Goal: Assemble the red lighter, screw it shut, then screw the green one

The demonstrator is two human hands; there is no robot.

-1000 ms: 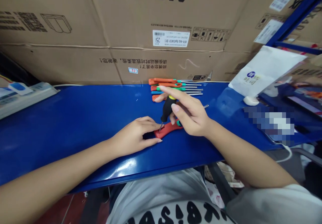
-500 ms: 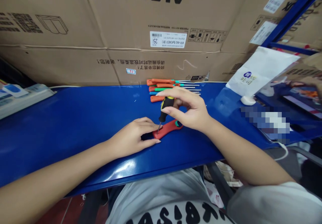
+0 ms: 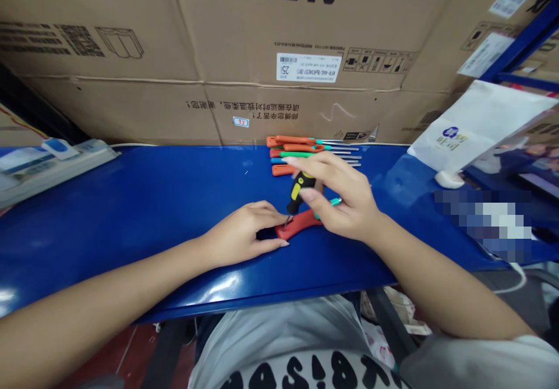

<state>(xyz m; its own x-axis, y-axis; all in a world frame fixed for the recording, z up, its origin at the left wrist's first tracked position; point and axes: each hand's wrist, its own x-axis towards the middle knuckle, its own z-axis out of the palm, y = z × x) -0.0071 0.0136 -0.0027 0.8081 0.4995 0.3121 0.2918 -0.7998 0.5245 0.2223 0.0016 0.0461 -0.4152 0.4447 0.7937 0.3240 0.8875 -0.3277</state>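
Observation:
My right hand grips a short black and yellow screwdriver from above, the handle leaning slightly. Its thin shaft points down, and the tip meets the left end of a red tool handle lying on the blue table. Thumb and fingers of my left hand pinch that same end from both sides. A teal part shows at the handle's far end, partly covered by my right hand.
Several tools with orange, green and blue handles lie side by side by the cardboard box. A white power strip lies at the left. On the right are a white paper bag and a blurred-out object.
The view has shifted, so the scene sits further right. My right hand has turned on the screwdriver, showing more of its yellow patch. My left hand keeps its pinch on the red handle.

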